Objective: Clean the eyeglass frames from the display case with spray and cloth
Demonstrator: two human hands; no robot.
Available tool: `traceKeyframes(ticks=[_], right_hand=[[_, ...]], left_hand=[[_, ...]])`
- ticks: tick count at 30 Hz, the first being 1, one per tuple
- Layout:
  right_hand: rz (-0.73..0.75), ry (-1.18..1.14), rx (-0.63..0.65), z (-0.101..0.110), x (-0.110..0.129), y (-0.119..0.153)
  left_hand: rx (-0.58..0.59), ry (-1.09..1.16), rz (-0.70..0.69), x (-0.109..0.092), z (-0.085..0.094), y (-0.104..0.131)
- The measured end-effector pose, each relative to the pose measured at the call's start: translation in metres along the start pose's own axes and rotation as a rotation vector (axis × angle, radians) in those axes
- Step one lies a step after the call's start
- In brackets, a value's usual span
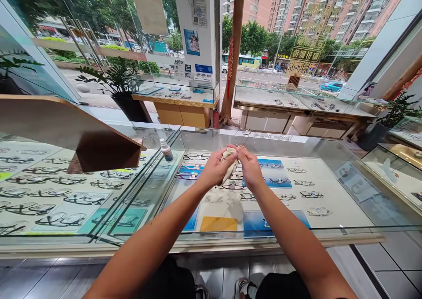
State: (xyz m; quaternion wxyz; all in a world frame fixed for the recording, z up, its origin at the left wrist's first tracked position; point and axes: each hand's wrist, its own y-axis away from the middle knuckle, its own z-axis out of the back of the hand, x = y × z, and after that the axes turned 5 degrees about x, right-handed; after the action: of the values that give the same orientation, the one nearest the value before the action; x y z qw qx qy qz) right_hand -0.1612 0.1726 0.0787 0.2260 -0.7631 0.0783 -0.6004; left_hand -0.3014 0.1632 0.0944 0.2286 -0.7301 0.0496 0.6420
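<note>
Left hand (pixel 213 166) was curled closed around a pale cloth (pixel 230 159) while right hand (pixel 249 165) seemed to pinch thin-framed glasses (pixel 243 134), which jutted out above the glass table (pixel 224 245), where too loose a pinch could perhaps drop them.

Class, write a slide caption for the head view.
Left hand and right hand hold a cloth and wire-rimmed glasses over a glass display case.
</note>
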Motion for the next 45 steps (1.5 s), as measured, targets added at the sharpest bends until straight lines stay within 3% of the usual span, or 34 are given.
traceKeyframes(ticks=[3, 8, 13, 17, 23, 29, 32, 35, 39, 45], right_hand=[[0.025, 0.015, -0.001, 0.0, -0.001, -0.001], [-0.112, 0.006, -0.001, 0.005, 0.003, -0.001], [0.037, 0.034, 0.01, 0.001, -0.003, -0.001], [0.056, 0.065, 0.0, 0.002, -0.001, -0.002], [0.057, 0.022, -0.15, 0.027, 0.015, -0.01], [0.035, -0.058, -0.118, 0.038, 0.019, -0.014], [0.007, -0.098, -0.073, 0.039, 0.016, -0.015], [-0.027, -0.147, -0.035, 0.042, 0.013, -0.017], [-0.064, -0.207, -0.019, 0.047, 0.012, -0.019], [-0.039, -0.33, 0.092, 0.049, 0.012, -0.018]], left_hand=[[-0.047, -0.019, -0.007, 0.001, 0.001, -0.002], [0.124, -0.004, 0.013, -0.006, 0.007, -0.001], [-0.061, -0.023, 0.018, 0.002, 0.0, -0.001], [-0.084, -0.054, -0.086, 0.007, -0.003, -0.006], [-0.285, -0.077, -0.11, 0.004, 0.018, -0.011], [-0.225, 0.056, -0.132, -0.001, 0.03, -0.01], [-0.19, 0.014, -0.174, -0.008, 0.029, -0.005], [-0.23, -0.125, -0.205, -0.019, 0.034, 0.008], [-0.365, -0.408, -0.166, -0.037, 0.06, 0.047], [-0.695, -0.952, -0.011, -0.038, 0.139, 0.129]])
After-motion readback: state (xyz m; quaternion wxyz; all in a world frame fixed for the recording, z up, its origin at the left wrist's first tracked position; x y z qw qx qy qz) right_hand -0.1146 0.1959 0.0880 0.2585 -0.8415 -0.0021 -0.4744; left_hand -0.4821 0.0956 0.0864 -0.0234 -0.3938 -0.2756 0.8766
